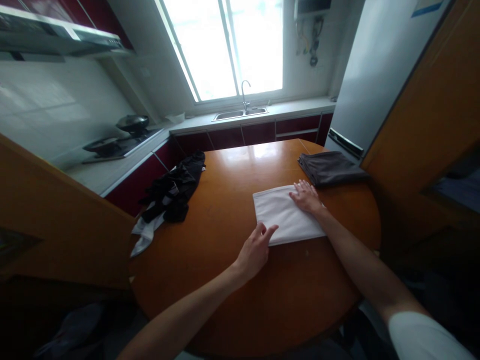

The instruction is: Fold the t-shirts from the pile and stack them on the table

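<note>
White cloth [288,217], folded into a flat rectangle, lies on the right half of the table [225,200]. From my remote post I note the table first: wide, rounded, wooden. Left forearm [187,310] slants in from the near edge, low across the wood; right forearm [360,260] comes from the near right. Tangle of black and white clothes [176,190] at the table's left edge; dark grey cloth [333,169], folded, at the far right.

Containers: two-basin sink [245,113] under the window, contents not visible to me. On the stove, a lidded pot [133,122] and a dark pan [101,145]; I can't see inside either. Pale bowl [175,118] on the counter, blurred.

Left hand [255,252] at the white cloth's near left corner, thumb stretched away from the curled fingers; can't tell whether they touch fabric. Right hand [306,198] rests palm down on its far right part, fingers slightly apart.
</note>
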The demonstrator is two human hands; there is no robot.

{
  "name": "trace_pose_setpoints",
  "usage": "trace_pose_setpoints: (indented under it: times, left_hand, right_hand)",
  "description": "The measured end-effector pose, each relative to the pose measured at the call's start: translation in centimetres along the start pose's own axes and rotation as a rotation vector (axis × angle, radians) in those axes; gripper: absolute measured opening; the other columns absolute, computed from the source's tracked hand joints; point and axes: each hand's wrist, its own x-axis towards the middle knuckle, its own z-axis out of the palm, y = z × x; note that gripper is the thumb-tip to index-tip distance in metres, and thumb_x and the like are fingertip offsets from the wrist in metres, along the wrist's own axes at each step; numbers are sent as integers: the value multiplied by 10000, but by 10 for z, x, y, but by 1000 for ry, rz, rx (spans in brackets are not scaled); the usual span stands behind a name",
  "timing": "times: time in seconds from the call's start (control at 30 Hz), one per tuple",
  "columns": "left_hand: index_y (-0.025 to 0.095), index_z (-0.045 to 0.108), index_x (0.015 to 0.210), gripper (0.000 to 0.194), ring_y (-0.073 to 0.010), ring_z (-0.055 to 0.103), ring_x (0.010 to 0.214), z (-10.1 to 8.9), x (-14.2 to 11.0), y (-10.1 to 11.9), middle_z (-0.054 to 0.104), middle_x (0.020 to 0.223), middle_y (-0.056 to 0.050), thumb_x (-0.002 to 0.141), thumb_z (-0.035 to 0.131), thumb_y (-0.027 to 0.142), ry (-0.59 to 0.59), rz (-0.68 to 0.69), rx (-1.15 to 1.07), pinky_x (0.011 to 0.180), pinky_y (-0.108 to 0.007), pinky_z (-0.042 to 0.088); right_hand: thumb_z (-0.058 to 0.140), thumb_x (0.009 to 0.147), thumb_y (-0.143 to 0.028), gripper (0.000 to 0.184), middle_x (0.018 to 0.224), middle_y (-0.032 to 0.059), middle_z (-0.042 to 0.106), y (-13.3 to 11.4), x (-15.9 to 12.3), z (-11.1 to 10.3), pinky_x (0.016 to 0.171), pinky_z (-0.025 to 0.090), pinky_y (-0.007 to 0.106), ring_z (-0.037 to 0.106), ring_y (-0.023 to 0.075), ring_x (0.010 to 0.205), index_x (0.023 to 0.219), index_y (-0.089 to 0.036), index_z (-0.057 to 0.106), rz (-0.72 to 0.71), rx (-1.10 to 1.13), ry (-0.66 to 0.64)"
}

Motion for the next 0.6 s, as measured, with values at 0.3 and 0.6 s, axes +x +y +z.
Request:
trace_pose_setpoints:
  times: [0.3,0.6]
  left_hand:
    - [214,666,1184,277,-166,664,811,-41,48,-31,679,1002,-55,984,495,303,72,-76,-213,800,-300,558]
    - [203,321,1576,630,-338,134,1555,27,83,-35,210,1677,-133,1034,354,521,-78,-72,162,1229,-585,161]
  right_hand:
    - [407,1001,-523,643,1637,160,321,-1,-1,0,1224,174,468,251,284,1519,1513,-137,450,-7,14,13]
    - [391,1004,-529,658,1643,163,304,0,0,-2,1226,171,475,244,285,1523,1528,-134,432,-10,11,0]
